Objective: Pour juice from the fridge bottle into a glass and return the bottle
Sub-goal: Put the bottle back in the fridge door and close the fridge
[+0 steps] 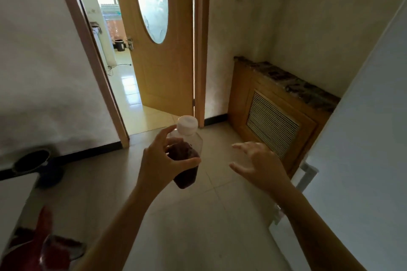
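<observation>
My left hand [160,164] grips a clear plastic bottle [187,160] with a white cap, held tilted in mid-air above the tiled floor. Dark red juice fills roughly its lower half. My right hand [259,164] hovers empty to the right of the bottle, fingers spread, a short gap away from it. The white fridge door [363,149] fills the right side, shut, with its handle [307,177] just right of my right hand. At the bottom left a glass [58,253] with dark red liquid stands on a white surface, blurred.
An open wooden door [160,61] with an oval window leads to a bright tiled room ahead. A wooden radiator cover [277,116] stands against the wall at right. A dark pot [30,160] and something red [41,226] sit at the left edge.
</observation>
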Available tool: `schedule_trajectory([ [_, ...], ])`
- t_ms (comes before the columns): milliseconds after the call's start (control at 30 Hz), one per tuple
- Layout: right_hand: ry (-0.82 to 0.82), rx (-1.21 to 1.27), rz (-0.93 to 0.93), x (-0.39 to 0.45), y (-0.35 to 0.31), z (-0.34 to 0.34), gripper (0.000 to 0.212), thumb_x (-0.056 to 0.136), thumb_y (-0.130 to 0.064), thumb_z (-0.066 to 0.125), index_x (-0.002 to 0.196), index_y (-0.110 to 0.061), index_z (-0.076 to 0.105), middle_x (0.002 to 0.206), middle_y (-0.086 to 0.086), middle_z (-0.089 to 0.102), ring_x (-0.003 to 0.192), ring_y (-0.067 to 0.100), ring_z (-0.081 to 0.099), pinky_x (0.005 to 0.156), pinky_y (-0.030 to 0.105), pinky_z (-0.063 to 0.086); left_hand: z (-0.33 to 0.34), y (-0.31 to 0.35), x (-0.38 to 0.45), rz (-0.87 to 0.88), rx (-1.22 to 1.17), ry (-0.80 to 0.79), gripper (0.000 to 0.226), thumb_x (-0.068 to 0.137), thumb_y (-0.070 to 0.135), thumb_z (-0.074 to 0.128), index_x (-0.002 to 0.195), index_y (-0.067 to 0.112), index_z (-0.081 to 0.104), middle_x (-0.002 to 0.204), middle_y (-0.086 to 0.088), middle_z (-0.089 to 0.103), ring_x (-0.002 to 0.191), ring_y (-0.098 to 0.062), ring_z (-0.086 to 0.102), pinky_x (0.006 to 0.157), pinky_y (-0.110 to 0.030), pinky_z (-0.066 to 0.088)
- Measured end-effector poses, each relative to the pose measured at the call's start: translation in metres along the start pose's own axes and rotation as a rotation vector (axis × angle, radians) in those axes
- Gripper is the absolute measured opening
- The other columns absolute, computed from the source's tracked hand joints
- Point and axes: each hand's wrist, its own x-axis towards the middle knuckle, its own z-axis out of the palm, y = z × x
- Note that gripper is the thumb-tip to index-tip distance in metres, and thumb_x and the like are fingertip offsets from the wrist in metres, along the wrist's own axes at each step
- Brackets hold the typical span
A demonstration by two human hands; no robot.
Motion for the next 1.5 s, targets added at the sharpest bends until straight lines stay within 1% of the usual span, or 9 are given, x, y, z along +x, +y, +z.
schedule_trajectory([
  [133, 0.038, -0.039, 0.088, 0.046, 0.013, 0.000, 0.051, 0.084, -0.047, 0.058, 0.130, -0.028, 0.048, 0.129, -0.006, 0.055, 0.120, 0.014, 0.046, 0.097, 0.030, 0.037, 0.021, -0.013, 0.069, 0.074, -0.052, -0.086, 0.098, 0.048, 0.063, 0.071, 0.132, 0.021, 0.044, 0.117, -0.004, 0.065, 0.105, -0.022, 0.064, 0.089, -0.046, 0.055],
  [333, 0.067, -0.053, 0.219, 0.118, 0.059, 0.002, 0.050, 0.084, -0.048, 0.057, 0.129, -0.029, 0.048, 0.128, -0.008, 0.055, 0.120, 0.012, 0.045, 0.099, 0.032, 0.039, 0.078, -0.035, 0.170, 0.152, -0.123, -0.225, 0.089, 0.048, 0.058, 0.074, 0.126, 0.035, 0.039, 0.106, 0.018, 0.059, 0.096, -0.003, 0.062, 0.076, -0.010, 0.049],
  [600, 0.168, -0.006, 0.439, 0.206, 0.134, -0.001, 0.053, 0.083, -0.052, 0.056, 0.132, -0.034, 0.043, 0.135, -0.010, 0.049, 0.128, 0.012, 0.037, 0.106, 0.037, 0.033, 0.168, -0.048, 0.294, 0.243, -0.167, -0.391, 0.086, 0.050, 0.059, 0.074, 0.125, 0.028, 0.046, 0.104, 0.024, 0.062, 0.097, -0.002, 0.064, 0.078, -0.022, 0.057],
  [700, 0.200, -0.039, 0.512, 0.224, 0.153, -0.013, 0.053, 0.084, -0.053, 0.053, 0.133, -0.038, 0.040, 0.138, -0.011, 0.046, 0.131, 0.012, 0.034, 0.109, 0.038, 0.030, 0.203, -0.038, 0.329, 0.277, -0.218, -0.474, 0.092, 0.049, 0.059, 0.075, 0.129, 0.021, 0.048, 0.107, 0.026, 0.060, 0.099, 0.006, 0.061, 0.079, -0.018, 0.055],
  [833, 0.260, -0.080, 0.687, 0.232, 0.179, -0.030, 0.052, 0.086, -0.051, 0.052, 0.134, -0.040, 0.036, 0.143, -0.010, 0.040, 0.135, 0.014, 0.029, 0.112, 0.041, 0.026, 0.263, -0.015, 0.367, 0.247, -0.358, -0.619, 0.083, 0.042, 0.050, 0.083, 0.117, 0.051, 0.047, 0.106, 0.019, 0.066, 0.100, 0.000, 0.063, 0.083, -0.023, 0.053],
  [967, 0.335, -0.140, 0.898, 0.222, 0.196, -0.045, 0.058, 0.086, -0.038, 0.057, 0.137, -0.037, 0.031, 0.145, -0.010, 0.035, 0.136, 0.015, 0.025, 0.112, 0.037, 0.022, 0.327, 0.011, 0.385, 0.335, -0.426, -0.809, 0.082, 0.050, 0.030, 0.090, 0.116, 0.048, 0.043, 0.100, 0.022, 0.063, 0.093, 0.006, 0.062, 0.079, -0.018, 0.052],
  [1233, 0.601, -0.508, 1.363, 0.200, 0.224, -0.047, 0.064, 0.069, -0.043, 0.073, 0.126, -0.027, 0.050, 0.131, 0.001, 0.057, 0.128, 0.028, 0.045, 0.102, 0.046, 0.043, 0.434, 0.058, 0.401, 0.457, -0.611, -1.253, 0.082, 0.041, 0.046, 0.084, 0.115, 0.046, 0.049, 0.109, 0.018, 0.063, 0.099, -0.005, 0.064, 0.085, -0.033, 0.056],
  [1333, 0.591, -0.609, 1.569, 0.192, 0.225, -0.046, 0.068, 0.071, -0.050, 0.067, 0.131, -0.025, 0.047, 0.139, 0.008, 0.049, 0.135, 0.032, 0.035, 0.109, 0.049, 0.032, 0.460, 0.077, 0.393, 0.481, -0.676, -1.405, 0.085, 0.042, 0.042, 0.089, 0.117, 0.049, 0.050, 0.114, 0.018, 0.065, 0.106, -0.006, 0.062, 0.089, -0.037, 0.054],
  [1500, 0.613, -0.587, 1.728, 0.193, 0.222, -0.039, 0.082, 0.074, -0.050, 0.058, 0.144, -0.026, 0.023, 0.155, 0.008, 0.017, 0.144, 0.029, 0.011, 0.114, 0.048, 0.017, 0.487, 0.123, 0.365, 0.626, -0.757, -1.585, 0.089, 0.049, 0.030, 0.090, 0.127, 0.030, 0.048, 0.118, 0.011, 0.063, 0.111, -0.006, 0.059, 0.095, -0.041, 0.052],
])
